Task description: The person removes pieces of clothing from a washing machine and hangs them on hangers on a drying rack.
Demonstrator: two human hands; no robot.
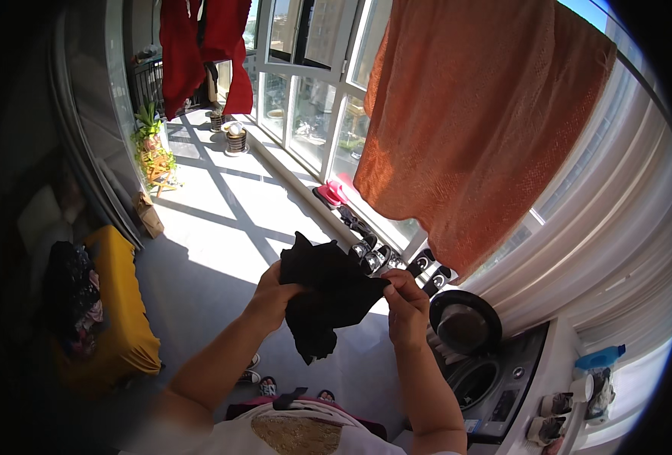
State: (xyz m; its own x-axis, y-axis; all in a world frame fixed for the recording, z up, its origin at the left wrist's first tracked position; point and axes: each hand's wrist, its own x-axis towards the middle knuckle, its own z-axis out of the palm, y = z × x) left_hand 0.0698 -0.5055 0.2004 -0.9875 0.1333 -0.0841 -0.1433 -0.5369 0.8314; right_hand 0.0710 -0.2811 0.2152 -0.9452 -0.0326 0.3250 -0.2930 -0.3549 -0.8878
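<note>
I hold a small black garment [328, 292] up in front of me with both hands. My left hand [271, 296] grips its left edge. My right hand [406, 303] pinches its right corner. The cloth hangs crumpled between them, its lower end dangling. A large orange sheet [472, 121] hangs from a line just beyond, above my right hand.
A washing machine [495, 379] with its round door [463, 322] open stands at lower right. Several shoes [385, 254] line the window sill base. Red cloths [199, 53] hang at the far end, near potted plants [152, 148]. A yellow-covered seat [120, 303] is on the left.
</note>
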